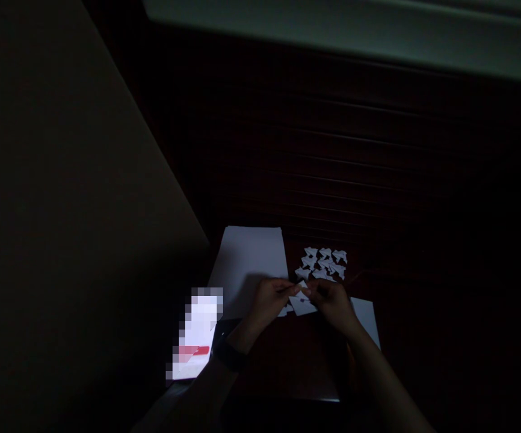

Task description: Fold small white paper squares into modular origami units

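Note:
Both hands meet over the dark table, pinching a small folded piece of white paper between their fingertips. My left hand grips its left side, and a dark band circles that wrist. On the right side, my right hand has thumb and fingers closed on the same paper. Below the fingertips lies another white paper piece, partly covered. Just beyond the hands, several small folded paper shapes lie in rough rows. The dim light hides the finer folds.
A stack of white paper sheets lies left of the folded shapes. More white paper shows beside my right forearm. A lit, blurred-out screen stands at the left. A dark slatted panel rises behind the table, with a wall on the left.

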A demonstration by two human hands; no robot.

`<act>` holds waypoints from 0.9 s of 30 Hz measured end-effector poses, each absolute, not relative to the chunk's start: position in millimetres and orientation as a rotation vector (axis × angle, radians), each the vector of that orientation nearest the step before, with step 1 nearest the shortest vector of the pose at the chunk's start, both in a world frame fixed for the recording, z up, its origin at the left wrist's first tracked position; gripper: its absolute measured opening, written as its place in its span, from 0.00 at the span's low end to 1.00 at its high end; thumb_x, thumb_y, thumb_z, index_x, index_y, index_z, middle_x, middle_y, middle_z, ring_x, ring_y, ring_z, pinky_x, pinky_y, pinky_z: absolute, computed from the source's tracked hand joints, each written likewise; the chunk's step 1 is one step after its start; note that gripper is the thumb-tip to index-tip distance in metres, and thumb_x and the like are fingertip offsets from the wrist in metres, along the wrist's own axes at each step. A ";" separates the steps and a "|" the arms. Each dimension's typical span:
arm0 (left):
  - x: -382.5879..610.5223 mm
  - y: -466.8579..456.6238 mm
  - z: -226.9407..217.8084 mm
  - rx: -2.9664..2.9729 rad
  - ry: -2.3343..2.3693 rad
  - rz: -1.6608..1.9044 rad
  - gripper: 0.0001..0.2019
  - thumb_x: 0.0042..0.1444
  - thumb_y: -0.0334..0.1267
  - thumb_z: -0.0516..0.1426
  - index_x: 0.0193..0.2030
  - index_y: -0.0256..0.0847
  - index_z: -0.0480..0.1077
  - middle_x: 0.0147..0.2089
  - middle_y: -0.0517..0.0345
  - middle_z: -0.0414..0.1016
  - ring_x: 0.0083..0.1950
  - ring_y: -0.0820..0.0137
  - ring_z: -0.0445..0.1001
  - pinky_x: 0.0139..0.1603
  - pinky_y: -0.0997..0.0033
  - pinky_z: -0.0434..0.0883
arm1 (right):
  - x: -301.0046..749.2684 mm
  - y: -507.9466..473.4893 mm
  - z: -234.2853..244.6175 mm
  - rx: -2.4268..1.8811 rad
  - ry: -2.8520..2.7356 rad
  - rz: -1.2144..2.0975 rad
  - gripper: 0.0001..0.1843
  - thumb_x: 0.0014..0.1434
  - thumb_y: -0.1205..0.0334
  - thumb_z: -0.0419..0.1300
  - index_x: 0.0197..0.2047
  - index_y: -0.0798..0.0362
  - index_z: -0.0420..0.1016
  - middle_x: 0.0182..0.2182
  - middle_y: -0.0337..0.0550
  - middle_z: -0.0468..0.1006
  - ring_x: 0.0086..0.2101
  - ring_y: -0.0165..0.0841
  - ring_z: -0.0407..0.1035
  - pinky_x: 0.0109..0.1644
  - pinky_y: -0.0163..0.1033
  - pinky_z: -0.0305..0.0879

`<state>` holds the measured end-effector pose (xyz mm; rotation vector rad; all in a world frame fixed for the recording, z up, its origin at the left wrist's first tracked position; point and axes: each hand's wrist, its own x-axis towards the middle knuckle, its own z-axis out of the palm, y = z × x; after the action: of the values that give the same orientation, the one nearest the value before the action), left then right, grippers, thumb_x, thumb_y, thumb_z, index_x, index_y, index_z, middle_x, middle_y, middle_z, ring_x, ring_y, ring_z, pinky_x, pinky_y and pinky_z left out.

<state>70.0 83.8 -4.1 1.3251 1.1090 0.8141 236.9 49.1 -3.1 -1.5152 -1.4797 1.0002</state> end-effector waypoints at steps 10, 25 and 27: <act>66.0 83.9 -6.0 1.397 1.016 0.805 0.11 0.52 0.41 0.56 0.31 0.35 0.75 0.28 0.55 0.76 0.29 0.71 0.72 0.27 0.76 0.65 | 235.4 47.4 -0.1 -1.538 -1.410 1.015 0.13 0.54 0.54 0.58 0.34 0.54 0.75 0.28 0.42 0.76 0.28 0.33 0.68 0.29 0.34 0.61; 69.3 79.8 -14.1 1.392 0.950 0.713 0.09 0.47 0.40 0.60 0.30 0.34 0.75 0.29 0.52 0.77 0.31 0.68 0.74 0.30 0.74 0.68 | 227.9 47.9 -1.4 -1.597 -1.351 0.966 0.14 0.52 0.53 0.59 0.25 0.56 0.74 0.20 0.39 0.73 0.23 0.29 0.63 0.26 0.32 0.57; 69.3 81.0 -12.9 1.362 0.980 0.720 0.10 0.47 0.40 0.60 0.29 0.34 0.75 0.29 0.53 0.77 0.30 0.69 0.74 0.29 0.74 0.67 | 228.8 48.3 -0.5 -1.561 -1.349 1.006 0.15 0.53 0.52 0.58 0.27 0.56 0.75 0.22 0.40 0.74 0.24 0.29 0.64 0.27 0.32 0.58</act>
<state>69.3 81.0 -12.9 1.3617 0.9803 0.7197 228.8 48.3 -0.5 -1.5613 -1.3485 1.0057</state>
